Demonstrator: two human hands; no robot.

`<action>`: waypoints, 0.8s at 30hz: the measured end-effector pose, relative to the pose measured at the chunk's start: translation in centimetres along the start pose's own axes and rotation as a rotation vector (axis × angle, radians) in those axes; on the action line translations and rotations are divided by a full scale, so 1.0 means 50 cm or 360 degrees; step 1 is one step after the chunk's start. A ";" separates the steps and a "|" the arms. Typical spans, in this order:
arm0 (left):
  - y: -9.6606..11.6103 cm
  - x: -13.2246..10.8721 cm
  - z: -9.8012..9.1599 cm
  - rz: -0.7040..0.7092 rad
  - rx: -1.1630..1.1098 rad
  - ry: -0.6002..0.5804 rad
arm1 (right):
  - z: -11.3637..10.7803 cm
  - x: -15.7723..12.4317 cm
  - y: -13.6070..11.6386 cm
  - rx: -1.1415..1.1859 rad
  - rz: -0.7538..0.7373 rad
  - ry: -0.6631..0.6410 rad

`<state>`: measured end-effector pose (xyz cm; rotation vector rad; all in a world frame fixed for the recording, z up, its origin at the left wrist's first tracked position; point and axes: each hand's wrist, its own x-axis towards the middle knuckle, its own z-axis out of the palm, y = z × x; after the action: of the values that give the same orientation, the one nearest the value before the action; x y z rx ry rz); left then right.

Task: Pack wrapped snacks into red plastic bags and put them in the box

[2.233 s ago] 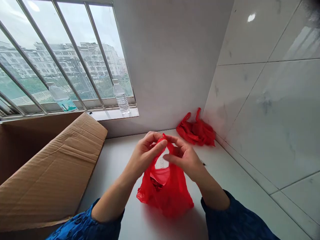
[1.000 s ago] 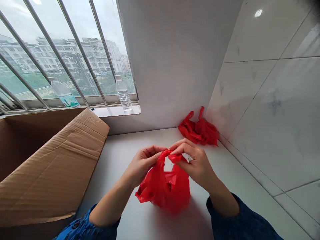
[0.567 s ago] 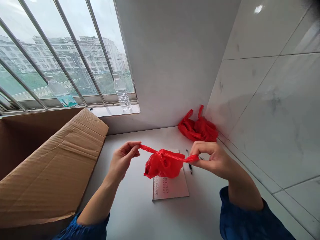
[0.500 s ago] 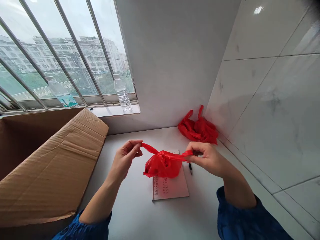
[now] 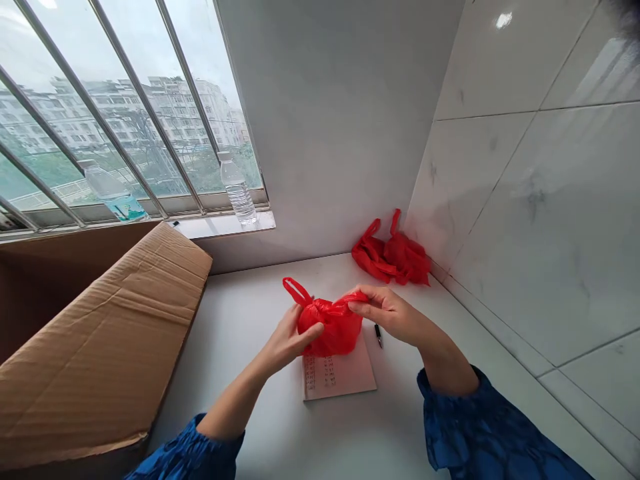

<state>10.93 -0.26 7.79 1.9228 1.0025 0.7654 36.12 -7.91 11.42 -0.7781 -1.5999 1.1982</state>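
Both hands (image 5: 345, 327) curled, fingers (image 5: 361, 308) gripping knotted red bag (image 5: 330, 325).

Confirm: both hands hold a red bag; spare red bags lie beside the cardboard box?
No: the head view shows the spare red bags by the tiled wall, not the cardboard box. Left hand and right hand hold the red bag.

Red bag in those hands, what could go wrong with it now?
The red bag looks like thin plastic, bunched tight at the top. The right hand pinches one handle while the left hand grips its side, so a hard tug might tear the handle or the thin skin. The bag sits over the notepad, with a pen close beside it. Swinging the bag could knock the pen and send it rolling across the counter.
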 end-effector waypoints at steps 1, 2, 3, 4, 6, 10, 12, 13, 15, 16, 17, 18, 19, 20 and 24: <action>0.001 0.002 0.009 0.0028 0.0032 -0.0058 | -0.003 -0.002 0.000 0.0037 0.0012 -0.0072; 0.004 0.005 0.018 0.0056 0.0067 -0.0084 | -0.006 -0.003 0.002 0.0052 0.0016 -0.0111; 0.006 0.009 0.025 0.0079 0.0105 -0.0079 | -0.010 -0.003 0.007 0.0029 0.0014 -0.0105; 0.007 0.012 0.030 0.0099 0.0146 -0.0057 | -0.012 -0.002 0.017 -0.0046 0.0015 -0.0057; 0.003 0.018 0.034 0.0144 0.0235 -0.0023 | -0.007 0.004 0.048 -0.0321 0.0031 0.0088; -0.021 0.016 0.034 0.0263 0.0494 -0.0050 | 0.047 0.022 0.143 -0.0855 0.0133 0.0058; -0.041 0.008 0.038 0.0324 0.0674 -0.0083 | 0.085 0.025 0.192 -0.1062 0.0114 0.0025; -0.053 0.003 0.043 0.0346 0.0766 -0.0104 | 0.102 0.024 0.214 -0.1172 0.0107 0.0038; -0.077 -0.007 0.054 0.0366 0.0935 -0.0144 | 0.127 0.018 0.248 -0.1366 0.0116 0.0077; -0.088 -0.011 0.060 0.0365 0.1007 -0.0159 | 0.135 0.013 0.260 -0.1438 0.0133 0.0091; -0.099 -0.014 0.065 0.0361 0.1069 -0.0169 | 0.140 0.009 0.270 -0.1493 0.0151 0.0099; -0.108 -0.017 0.070 0.0358 0.1122 -0.0176 | 0.143 0.005 0.277 -0.1536 0.0166 0.0103; -0.115 -0.018 0.074 0.0359 0.1167 -0.0185 | 0.145 0.003 0.283 -0.1570 0.0177 0.0105; -0.120 -0.019 0.076 0.0363 0.1204 -0.0193 | 0.147 0.001 0.288 -0.1598 0.0181 0.0108; -0.130 -0.019 0.080 0.0388 0.1294 -0.0225 | 0.153 0.001 0.303 -0.1668 0.0156 0.0141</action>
<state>11.28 -0.35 0.11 2.7892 1.0977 0.3487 28.14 -5.66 -3.37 -1.5331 -2.1046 0.2847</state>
